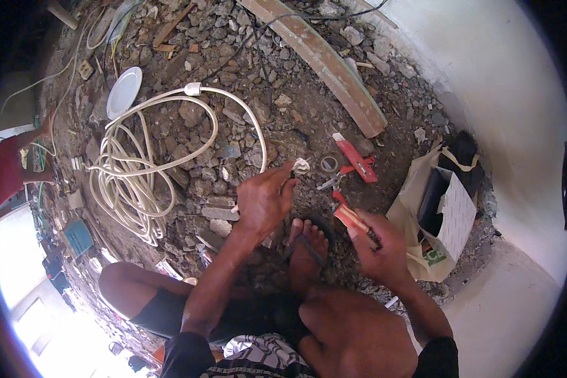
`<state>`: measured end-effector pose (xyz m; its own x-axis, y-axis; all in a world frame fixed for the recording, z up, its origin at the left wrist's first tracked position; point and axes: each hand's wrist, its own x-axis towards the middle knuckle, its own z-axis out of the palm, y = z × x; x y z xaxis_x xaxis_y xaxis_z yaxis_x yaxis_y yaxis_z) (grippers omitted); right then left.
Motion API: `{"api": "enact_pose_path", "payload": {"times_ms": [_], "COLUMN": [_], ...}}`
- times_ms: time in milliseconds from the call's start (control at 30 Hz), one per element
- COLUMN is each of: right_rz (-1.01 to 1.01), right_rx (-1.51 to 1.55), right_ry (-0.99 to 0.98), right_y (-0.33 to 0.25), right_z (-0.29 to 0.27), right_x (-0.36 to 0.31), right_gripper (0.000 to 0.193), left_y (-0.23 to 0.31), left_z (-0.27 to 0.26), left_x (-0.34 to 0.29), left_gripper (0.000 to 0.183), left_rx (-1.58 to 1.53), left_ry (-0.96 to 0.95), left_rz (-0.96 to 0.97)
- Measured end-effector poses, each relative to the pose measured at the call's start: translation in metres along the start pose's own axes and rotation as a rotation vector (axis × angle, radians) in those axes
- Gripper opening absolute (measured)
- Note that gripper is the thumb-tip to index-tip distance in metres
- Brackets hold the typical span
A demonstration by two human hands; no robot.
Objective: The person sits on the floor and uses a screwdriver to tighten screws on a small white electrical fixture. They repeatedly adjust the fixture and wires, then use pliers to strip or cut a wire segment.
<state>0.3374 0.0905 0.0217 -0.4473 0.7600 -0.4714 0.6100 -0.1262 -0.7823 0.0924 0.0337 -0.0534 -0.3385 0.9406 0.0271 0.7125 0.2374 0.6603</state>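
My left hand (263, 198) is closed around a white cable (258, 135), whose stripped or frayed-looking end (301, 166) sticks out by the thumb and fingertips. The cable runs back to a loose coil (123, 183) on the rubble at left. My right hand (382, 247) grips a red and cream handheld tool (350, 218) with a dark part near the palm; its exact kind is unclear. Just beyond lie a red utility knife (358, 159), a roll of tape (328, 164) and a small metal tool (331, 183) with red parts.
Rubble covers the ground. A long wooden board (324, 69) lies at the far side, beside a white wall (485, 69). A cloth bag with an opened box (453, 211) stands at right. A white round plate (125, 92) lies far left, near another person's red garment (1, 173).
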Motion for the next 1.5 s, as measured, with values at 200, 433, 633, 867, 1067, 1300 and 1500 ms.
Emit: {"api": "enact_pose_path", "payload": {"times_ms": [200, 433, 633, 867, 1067, 1300, 1500], "right_rz": [0.048, -0.424, -0.153, -0.113, 0.266, -0.083, 0.020], "right_rx": [0.471, -0.214, 0.164, 0.001, 0.442, -0.057, 0.362], "right_ry": [-0.108, 0.063, -0.029, -0.003, -0.095, -0.043, -0.100], "right_y": [0.015, 0.013, 0.011, 0.013, -0.008, 0.007, 0.004], "right_z": [-0.002, 0.002, 0.003, -0.002, -0.003, 0.001, 0.000], "right_x": [0.007, 0.008, 0.008, 0.010, 0.014, 0.010, 0.019], "right_gripper": [0.038, 0.031, 0.033, 0.029, 0.027, 0.031, 0.031], "left_y": [0.001, -0.002, -0.003, -0.003, -0.007, -0.008, -0.006], "left_z": [-0.002, -0.001, -0.001, -0.002, -0.003, -0.004, -0.002], "left_x": [0.001, 0.003, 0.002, 0.003, 0.003, 0.005, 0.003], "left_gripper": [0.032, 0.032, 0.033, 0.035, 0.032, 0.032, 0.032], "left_rx": [-0.007, -0.054, -0.089, -0.054, -0.086, -0.102, -0.096], "left_ry": [-0.050, -0.047, -0.052, -0.080, -0.069, -0.057, -0.081], "left_rz": [-0.058, -0.062, -0.074, -0.081, -0.086, -0.094, -0.105]}}
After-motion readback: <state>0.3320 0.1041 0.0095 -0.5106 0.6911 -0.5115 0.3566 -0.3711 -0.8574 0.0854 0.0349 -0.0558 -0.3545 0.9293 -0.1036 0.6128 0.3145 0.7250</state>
